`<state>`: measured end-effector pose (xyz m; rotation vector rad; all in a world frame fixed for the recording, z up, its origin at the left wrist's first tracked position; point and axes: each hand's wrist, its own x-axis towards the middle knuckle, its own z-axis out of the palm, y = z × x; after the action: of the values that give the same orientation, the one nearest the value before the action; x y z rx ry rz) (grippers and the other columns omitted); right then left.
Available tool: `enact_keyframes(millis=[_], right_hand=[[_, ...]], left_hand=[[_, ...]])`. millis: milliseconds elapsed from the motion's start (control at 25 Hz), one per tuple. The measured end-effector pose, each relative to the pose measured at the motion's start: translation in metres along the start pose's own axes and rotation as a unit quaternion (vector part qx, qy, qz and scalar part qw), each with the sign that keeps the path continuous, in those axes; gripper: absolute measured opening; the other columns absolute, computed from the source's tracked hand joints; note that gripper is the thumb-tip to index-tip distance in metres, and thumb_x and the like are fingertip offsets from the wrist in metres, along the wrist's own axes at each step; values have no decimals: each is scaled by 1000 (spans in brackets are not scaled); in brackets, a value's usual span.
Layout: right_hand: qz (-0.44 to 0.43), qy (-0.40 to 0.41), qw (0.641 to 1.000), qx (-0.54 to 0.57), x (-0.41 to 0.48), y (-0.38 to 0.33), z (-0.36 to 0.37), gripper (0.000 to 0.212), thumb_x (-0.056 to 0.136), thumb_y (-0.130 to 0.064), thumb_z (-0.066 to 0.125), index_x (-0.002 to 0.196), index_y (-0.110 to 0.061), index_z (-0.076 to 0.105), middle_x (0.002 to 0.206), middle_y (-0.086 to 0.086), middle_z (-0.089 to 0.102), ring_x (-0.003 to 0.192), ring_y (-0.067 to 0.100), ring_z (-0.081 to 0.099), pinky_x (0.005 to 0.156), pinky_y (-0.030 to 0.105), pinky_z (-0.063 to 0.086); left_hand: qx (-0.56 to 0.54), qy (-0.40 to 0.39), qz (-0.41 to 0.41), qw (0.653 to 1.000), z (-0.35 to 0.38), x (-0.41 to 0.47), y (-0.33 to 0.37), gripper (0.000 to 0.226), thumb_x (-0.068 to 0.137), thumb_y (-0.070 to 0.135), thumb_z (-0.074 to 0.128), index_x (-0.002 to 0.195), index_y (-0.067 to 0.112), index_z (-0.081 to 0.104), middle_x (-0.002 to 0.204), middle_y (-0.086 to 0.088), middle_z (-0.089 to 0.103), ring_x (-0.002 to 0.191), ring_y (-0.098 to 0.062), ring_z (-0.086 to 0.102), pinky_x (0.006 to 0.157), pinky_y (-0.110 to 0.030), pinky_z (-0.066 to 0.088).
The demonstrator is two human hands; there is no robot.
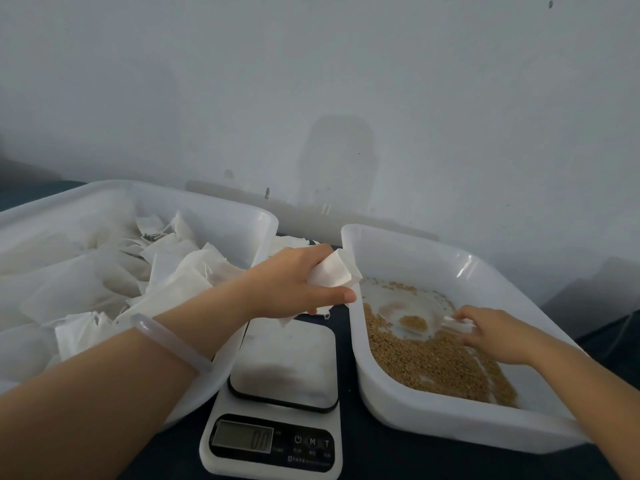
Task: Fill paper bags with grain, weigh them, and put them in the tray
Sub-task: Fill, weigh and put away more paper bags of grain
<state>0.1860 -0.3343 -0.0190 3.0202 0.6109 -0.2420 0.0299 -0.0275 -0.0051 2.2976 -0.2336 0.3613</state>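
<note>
- Grain [433,362] lies in the right-hand tub [485,268], spread thin: bare white floor shows at the far end, and the deeper layer sits toward the near end.
- The right hand [498,336] is down inside that tub, its grip pinching the handle of a small white scoop [420,323]; the bowl of the scoop holds a small heap of grain and rests low among the loose grain.
- The left hand [298,284] holds one paper bag [334,271] up at the tub's near-left rim, grip pinched on the paper with the thumb stretched out below; the mouth of the bag looks turned toward the tub, though whether it is properly open I cannot tell.
- A pale bangle [173,342] sits on the left wrist.
- Between the two tubs stands the scale [277,403] on the dark bench [398,459]; its platform carries nothing, and the display seems to show zeros, too small to be sure.
- The left-hand tray [207,199] is heaped with white paper bags [104,289]; from here I cannot tell which are filled and which are flat.
- One view only, so that is all there is to go on.
- Judged progress: this bag is at the very start of its round. A scoopful is loaded but not yet tipped in; filling, weighing and setting it in the tray are all still to do. How many bags remain after it cannot be read here.
</note>
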Motion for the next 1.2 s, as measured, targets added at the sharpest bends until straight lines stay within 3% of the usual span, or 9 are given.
enact_keyframes(millis=[200, 320, 400, 560, 680, 880, 960, 1040, 1200], right_hand=[[-44, -52, 996, 48, -7, -9, 1, 32, 90, -38, 57, 120, -38, 44, 116, -6, 55, 99, 12, 58, 86, 29, 47], [-75, -67, 994, 46, -23, -10, -2, 25, 91, -38, 56, 113, -42, 45, 101, -16, 55, 89, 2, 55, 75, 19, 43], [-94, -60, 993, 41, -35, -12, -4, 22, 89, -36, 60, 104, -46, 47, 87, -17, 55, 77, -1, 54, 64, 17, 40], [-113, 11, 993, -40, -56, -8, -6, 27, 78, -49, 67, 98, -50, 50, 86, -23, 56, 78, -5, 53, 61, 14, 36], [-138, 21, 990, -22, -62, 1, -4, 29, 79, -46, 67, 105, -49, 55, 89, -25, 57, 82, -9, 52, 67, 11, 38], [-175, 2, 984, 47, -69, 11, -1, 33, 76, -45, 71, 98, -61, 52, 95, -28, 55, 94, -14, 49, 80, 14, 41], [-161, 23, 985, 59, -71, 16, -3, 33, 76, -46, 70, 97, -63, 51, 92, -29, 56, 94, -14, 49, 83, 16, 41], [-143, 54, 988, 36, -73, 23, -4, 36, 78, -50, 65, 109, -60, 49, 91, -38, 49, 93, -15, 45, 87, 16, 35], [-117, 112, 987, -13, -81, 36, -4, 35, 84, -54, 54, 115, -57, 40, 102, -39, 45, 100, -11, 41, 97, 23, 24]], left_hand=[[23, 2, -23, 999, 1, 2, -2, 33, 77, 53, 64, 69, 32, 40, 63, 16, 60, 60, -4, 66, 63, -29, 55], [18, 3, -23, 1000, 2, 3, -2, 33, 77, 52, 65, 68, 32, 39, 65, 14, 59, 60, -5, 67, 63, -32, 56], [14, 3, -24, 1000, 2, 2, -3, 33, 77, 52, 66, 68, 33, 40, 63, 15, 60, 60, -6, 67, 60, -26, 55], [17, 9, -32, 999, 1, 3, -2, 31, 76, 51, 66, 68, 32, 43, 59, 18, 62, 58, -4, 65, 48, -20, 50], [11, 13, -45, 999, 2, 3, -2, 27, 76, 49, 67, 69, 32, 47, 58, 15, 62, 56, -3, 64, 41, -18, 44], [25, 10, -73, 997, 1, 1, -5, 26, 76, 50, 66, 79, 27, 54, 63, 10, 66, 58, -1, 64, 59, -31, 54], [24, 20, -78, 996, 1, 1, -3, 29, 76, 50, 65, 88, 26, 55, 66, 6, 67, 58, -1, 64, 57, -30, 54], [11, 57, -64, 996, 2, 2, 2, 25, 77, 48, 65, 91, 31, 53, 65, 7, 68, 60, 0, 63, 55, -27, 52], [-72, 73, -29, 994, 7, 15, 29, 43, 68, 54, 71, 100, 32, 53, 82, 10, 69, 78, -5, 67, 74, -31, 54]])
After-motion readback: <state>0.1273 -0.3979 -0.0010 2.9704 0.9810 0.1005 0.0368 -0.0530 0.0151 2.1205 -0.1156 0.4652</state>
